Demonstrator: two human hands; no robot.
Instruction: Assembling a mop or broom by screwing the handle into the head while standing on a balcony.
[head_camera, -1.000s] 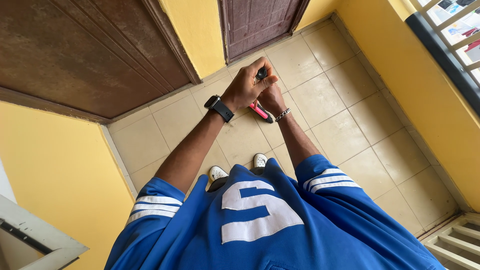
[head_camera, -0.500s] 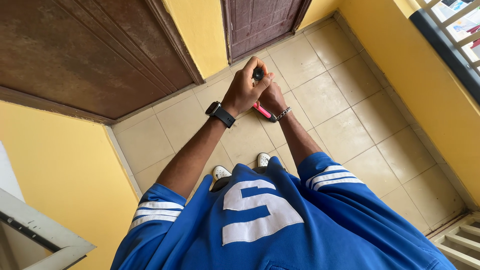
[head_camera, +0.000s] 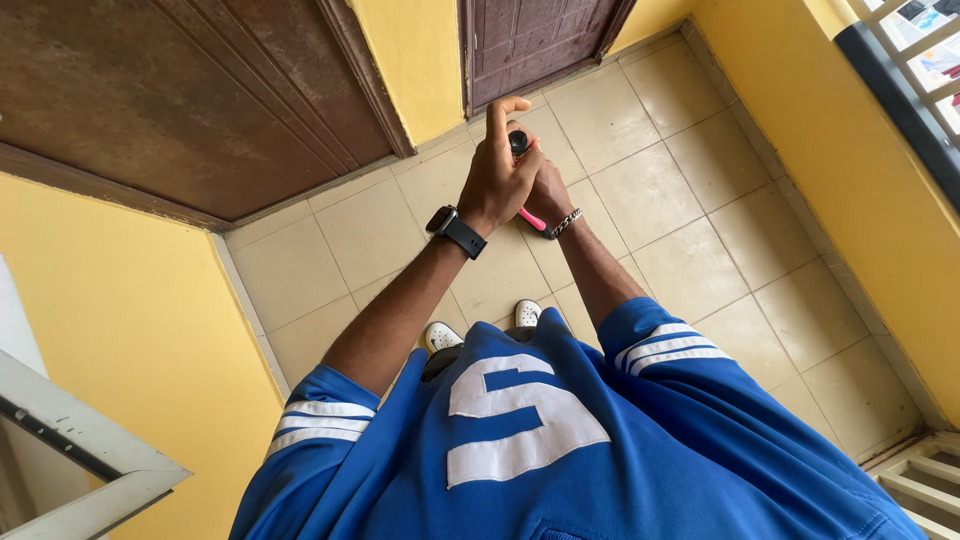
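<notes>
Small dark square smartwatch screen (head_camera: 441, 219) on the left wrist, blank.

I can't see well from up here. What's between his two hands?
A pink-and-black tool sits between the hands in the head view. The left hand wraps over its black top; the right hand holds it from the other side.

Two hands: left hand (head_camera: 497, 180), right hand (head_camera: 548, 195). One pink-and-black tool (head_camera: 527, 215). One black wristwatch (head_camera: 457, 230). One chain bracelet (head_camera: 566, 222). Two white shoes (head_camera: 527, 313). Two brown doors (head_camera: 530, 40).
</notes>
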